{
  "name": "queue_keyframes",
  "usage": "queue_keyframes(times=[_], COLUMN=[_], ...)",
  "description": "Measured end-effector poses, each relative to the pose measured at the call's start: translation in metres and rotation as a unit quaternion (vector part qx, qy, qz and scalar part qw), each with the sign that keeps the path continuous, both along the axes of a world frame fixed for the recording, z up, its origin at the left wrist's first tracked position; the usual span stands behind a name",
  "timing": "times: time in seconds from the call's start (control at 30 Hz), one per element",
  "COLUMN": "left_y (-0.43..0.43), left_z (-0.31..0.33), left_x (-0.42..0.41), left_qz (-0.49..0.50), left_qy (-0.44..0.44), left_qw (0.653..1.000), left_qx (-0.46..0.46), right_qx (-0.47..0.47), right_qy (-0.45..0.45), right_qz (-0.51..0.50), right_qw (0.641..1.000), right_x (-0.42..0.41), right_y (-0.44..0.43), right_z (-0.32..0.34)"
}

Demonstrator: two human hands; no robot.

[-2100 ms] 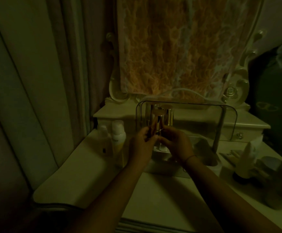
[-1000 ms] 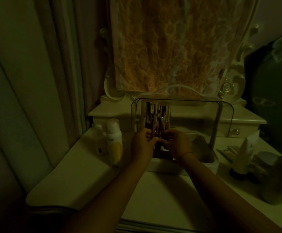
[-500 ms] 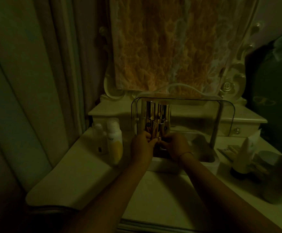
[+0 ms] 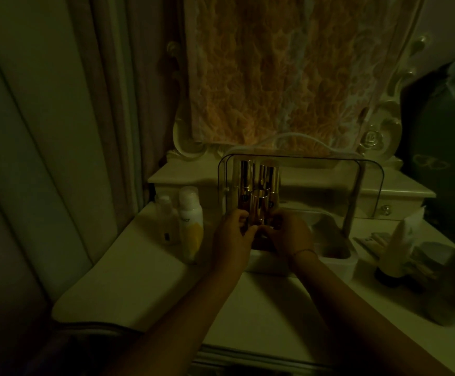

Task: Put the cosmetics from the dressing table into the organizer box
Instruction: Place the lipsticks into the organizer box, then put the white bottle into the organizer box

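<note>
The room is dim. A white organizer box [image 4: 340,263] with a raised clear lid [image 4: 370,183] stands on the dressing table [image 4: 261,313]. Several shiny gold cosmetic tubes [image 4: 259,185] stand upright in its left compartment. My left hand [image 4: 233,237] and my right hand [image 4: 288,234] meet at the tubes' bases, fingers curled round them. The tubes' lower ends are hidden behind my fingers.
Left of the box stand a white-and-yellow spray bottle [image 4: 191,221] and a small clear bottle [image 4: 166,221]. To the right lie a white tube [image 4: 400,253] on a dark cap and small flat items. A cloth-covered mirror [image 4: 288,71] rises behind; curtains hang at left.
More gold tubes have gathered upright in the box's left compartment. Both hands have sunk slightly toward the tubes' bases and stay there.
</note>
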State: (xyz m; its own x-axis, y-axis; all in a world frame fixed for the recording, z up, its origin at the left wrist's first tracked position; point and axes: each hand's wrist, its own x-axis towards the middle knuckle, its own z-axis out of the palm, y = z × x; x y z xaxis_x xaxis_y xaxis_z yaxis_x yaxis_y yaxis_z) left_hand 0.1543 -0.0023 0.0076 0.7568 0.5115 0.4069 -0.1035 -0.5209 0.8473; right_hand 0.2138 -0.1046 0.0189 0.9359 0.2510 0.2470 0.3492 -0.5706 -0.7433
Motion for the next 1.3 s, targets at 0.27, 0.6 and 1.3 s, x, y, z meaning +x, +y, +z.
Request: queue_keyframes(times=[0.27, 0.6, 1.3], left_y=[0.01, 0.045, 0.077], left_z=[-0.008, -0.006, -0.018], left_x=[-0.055, -0.094, -0.067], left_qz=[0.035, 0.167, 0.015], left_qy=[-0.131, -0.161, -0.004], left_qw=[0.988, 0.973, 0.985], left_qx=[0.068, -0.008, -0.17], right_qx=[0.096, 0.155, 0.124], right_qy=[-0.162, -0.151, -0.09], right_qz=[-0.02, 0.069, 0.116], right_qw=[0.982, 0.974, 0.981], right_x=[-0.042, -0.095, -0.102], right_y=[0.0, 0.019, 0.038], right_z=[-0.01, -0.015, -0.019])
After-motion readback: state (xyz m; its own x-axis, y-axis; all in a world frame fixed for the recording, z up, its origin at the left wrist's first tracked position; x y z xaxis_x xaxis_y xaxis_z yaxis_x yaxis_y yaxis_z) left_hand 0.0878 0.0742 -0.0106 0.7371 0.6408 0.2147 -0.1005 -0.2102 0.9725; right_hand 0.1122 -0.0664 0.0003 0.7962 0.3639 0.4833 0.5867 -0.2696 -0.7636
